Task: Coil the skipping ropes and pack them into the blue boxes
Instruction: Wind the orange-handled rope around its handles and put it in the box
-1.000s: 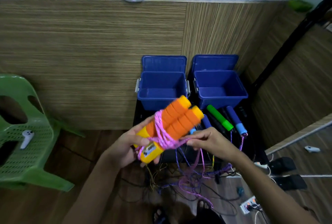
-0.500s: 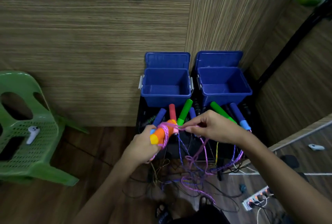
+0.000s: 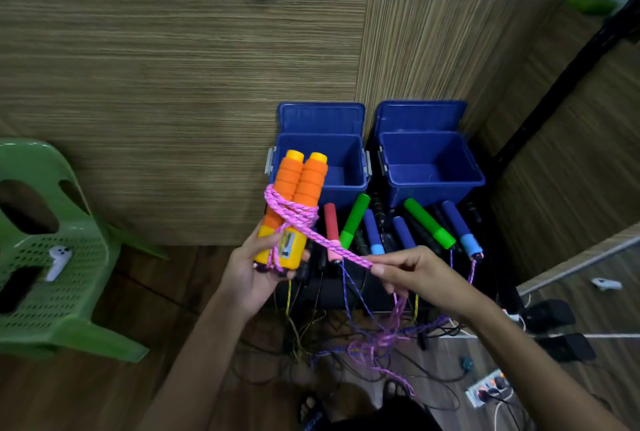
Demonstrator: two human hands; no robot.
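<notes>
My left hand [image 3: 254,266] grips the paired orange handles [image 3: 294,202] upright, long axis pointing away from me. My right hand [image 3: 412,273] pinches the pink rope [image 3: 332,245], taut, right of that grip; the next wrap should cross the handles. Blue boxes [image 3: 346,167] sit open beyond.

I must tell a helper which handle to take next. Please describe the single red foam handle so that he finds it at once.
Find the two open blue plastic boxes against the wooden wall. In front of them lies a row of foam handles. The red foam handle is at the left end of that row, below the left box; its neighbours are green or blue.
</notes>
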